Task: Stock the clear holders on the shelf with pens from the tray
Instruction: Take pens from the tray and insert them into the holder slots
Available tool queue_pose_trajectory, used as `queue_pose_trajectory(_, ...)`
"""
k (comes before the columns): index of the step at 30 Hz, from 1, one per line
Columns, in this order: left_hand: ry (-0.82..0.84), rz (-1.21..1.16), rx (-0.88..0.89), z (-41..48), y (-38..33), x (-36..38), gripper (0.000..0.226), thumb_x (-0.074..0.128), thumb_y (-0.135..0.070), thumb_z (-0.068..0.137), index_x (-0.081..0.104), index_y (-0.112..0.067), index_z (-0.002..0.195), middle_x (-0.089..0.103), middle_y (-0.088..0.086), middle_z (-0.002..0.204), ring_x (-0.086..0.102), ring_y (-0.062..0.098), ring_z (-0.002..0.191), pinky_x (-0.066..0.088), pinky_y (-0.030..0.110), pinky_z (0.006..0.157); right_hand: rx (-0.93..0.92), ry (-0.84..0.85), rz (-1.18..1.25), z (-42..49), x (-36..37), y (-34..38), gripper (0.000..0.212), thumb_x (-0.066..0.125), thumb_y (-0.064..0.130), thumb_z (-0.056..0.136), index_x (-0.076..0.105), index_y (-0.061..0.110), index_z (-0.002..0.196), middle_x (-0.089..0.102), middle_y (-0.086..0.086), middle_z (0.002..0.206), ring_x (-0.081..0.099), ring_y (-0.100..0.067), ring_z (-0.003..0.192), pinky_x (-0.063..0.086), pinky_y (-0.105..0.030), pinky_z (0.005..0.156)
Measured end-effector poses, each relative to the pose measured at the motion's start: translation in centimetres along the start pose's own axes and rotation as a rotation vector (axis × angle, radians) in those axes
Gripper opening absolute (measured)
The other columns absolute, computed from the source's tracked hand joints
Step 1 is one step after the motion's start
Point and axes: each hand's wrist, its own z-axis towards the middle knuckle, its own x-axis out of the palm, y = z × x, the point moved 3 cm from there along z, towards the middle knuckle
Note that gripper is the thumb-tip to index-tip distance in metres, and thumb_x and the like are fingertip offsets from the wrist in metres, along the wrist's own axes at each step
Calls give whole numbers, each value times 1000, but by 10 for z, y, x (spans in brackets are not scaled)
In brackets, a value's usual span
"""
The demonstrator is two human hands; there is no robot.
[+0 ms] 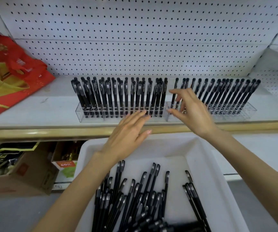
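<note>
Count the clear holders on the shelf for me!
2, side by side on the shelf: left holder, holding pens; right holder, partly behind the right hand.

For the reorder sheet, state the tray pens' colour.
The pens are black, seen best in head view.

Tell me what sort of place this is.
Probably a stationery shop's display aisle: a white pegboard back wall, a retail shelf with clear holders full of identical black pens, and a cardboard box stored underneath.
</note>
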Motion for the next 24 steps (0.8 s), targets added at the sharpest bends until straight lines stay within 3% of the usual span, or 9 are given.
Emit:
queue_pose_trajectory(3, -43, -227, -94, -43, -1, 12, 50, 34, -43, 99, 30, -29, 147, 26, -11, 153, 21, 7, 141, 12, 25, 115, 27, 113, 112, -46, 14, 10, 45, 64, 34, 86, 49, 25, 128, 48, 8, 102, 54, -4, 68, 49, -25, 65)
queue_pose_trajectory(6, -13, -478, -270, -94, 7, 46, 43, 42, -42, 97, 45, -27, 137, 45, -12, 129, 46, 5, 121, 38, 28, 105, 175, 384, 272, -106, 39, 14, 34, 67, 32, 86, 54, 31, 118, 53, 9, 99, 56, -4, 74, 44, -17, 68)
queue_pose_trajectory(9, 119, -517, -429, -136, 11, 90, 33, 47, -41, 96, 54, -26, 124, 55, -8, 116, 55, 3, 101, 45, 22, 89, 323, 773, 382, -169, 69, 15, 19, 65, 38, 86, 57, 34, 103, 59, 11, 94, 57, -3, 82, 43, -18, 73)
queue_pose_trajectory(12, 248, -532, -498, -164, 10, 122, 27, 49, -44, 94, 59, -22, 105, 61, -5, 102, 58, 9, 92, 49, 30, 87, 370, 1023, 407, -215, 87, 14, 29, 63, 48, 85, 62, 25, 102, 63, 11, 95, 59, -3, 89, 46, -17, 78)
queue_pose_trajectory(17, 545, -514, -488, -174, 6, 142, 39, 46, -59, 90, 62, -24, 96, 66, -2, 94, 61, 12, 87, 51, 33, 85, 435, 1138, 515, -237, 97, 16, 28, 72, 40, 81, 67, 17, 96, 68, 6, 89, 63, -2, 82, 49, -16, 77)
queue_pose_trajectory(20, 599, -502, -494, -172, 8, 145, 43, 48, -58, 90, 63, -18, 96, 67, 3, 92, 62, 16, 85, 50, 33, 85, 449, 1160, 537, -239, 100, 18, 21, 75, 34, 80, 66, 18, 91, 67, 5, 84, 63, -4, 78, 49, -15, 73)
queue_pose_trajectory(24, 630, -512, -505, -172, 9, 149, 49, 52, -55, 89, 65, -8, 92, 53, 2, 70, 50, 13, 64, 42, 26, 67, 469, 1151, 539, -240, 103, 20, 15, 76, 28, 81, 65, 18, 85, 64, 6, 79, 61, -4, 73, 49, -18, 71)
